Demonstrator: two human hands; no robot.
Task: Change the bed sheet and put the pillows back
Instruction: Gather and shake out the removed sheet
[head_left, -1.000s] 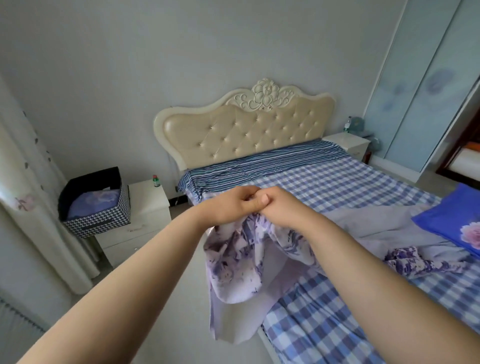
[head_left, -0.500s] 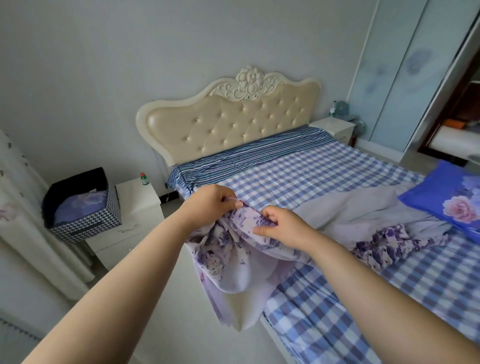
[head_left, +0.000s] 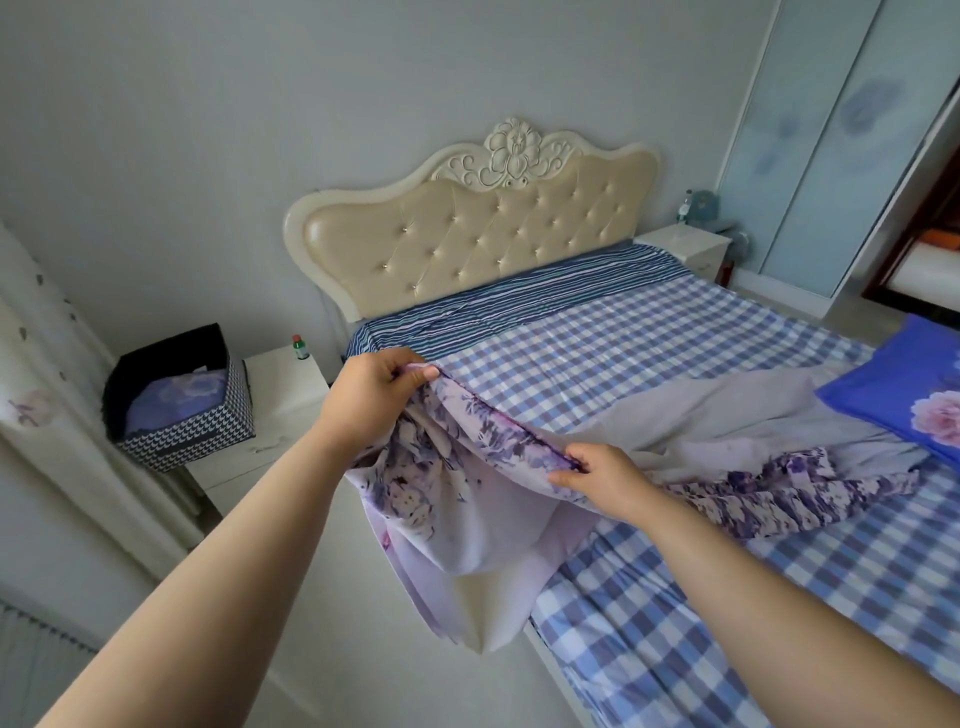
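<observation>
A lilac bed sheet with purple flowers (head_left: 467, 499) hangs over the near side of the bed (head_left: 649, 338), which wears a blue checked cover with a striped band at the head. My left hand (head_left: 374, 395) pinches the sheet's hem above the bed's edge. My right hand (head_left: 597, 478) grips the same hem further along, lower and to the right, and the hem runs taut between them. The rest of the sheet trails rumpled across the mattress toward a blue pillow with a pink flower (head_left: 904, 395) at the right edge.
A cream tufted headboard (head_left: 478, 234) stands against the wall. A white nightstand (head_left: 270, 415) on the left carries a houndstooth box (head_left: 182, 405) and a small green bottle (head_left: 300, 347). Another nightstand (head_left: 685, 249) and wardrobe doors (head_left: 831, 145) are at the right. A curtain (head_left: 47, 374) hangs at the far left.
My hands, together on the sheet a second ago, have slid apart along the hem: the left stays high, the right moved down and right. The view has shifted left.
</observation>
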